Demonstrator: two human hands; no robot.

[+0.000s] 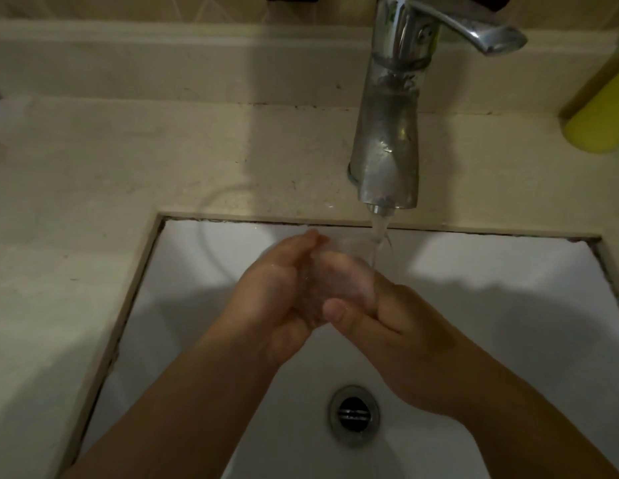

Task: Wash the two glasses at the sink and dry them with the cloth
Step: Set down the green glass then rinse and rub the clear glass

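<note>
A small clear glass [349, 267] is held between both hands over the white sink basin [508, 305], under water running from the chrome faucet [387, 133]. My left hand [277, 292] wraps its left side, fingers reaching up to the rim. My right hand [380, 316] grips it from the right, thumb across the front. The stream strikes the glass's far right rim. Much of the glass is hidden by fingers and blurred by water. No second glass and no cloth are in view.
The drain [354, 413] lies near the basin's front. A beige stone counter [128, 160] surrounds the sink. A yellow bottle [601, 119] stands at the back right. The faucet lever [474, 32] points right.
</note>
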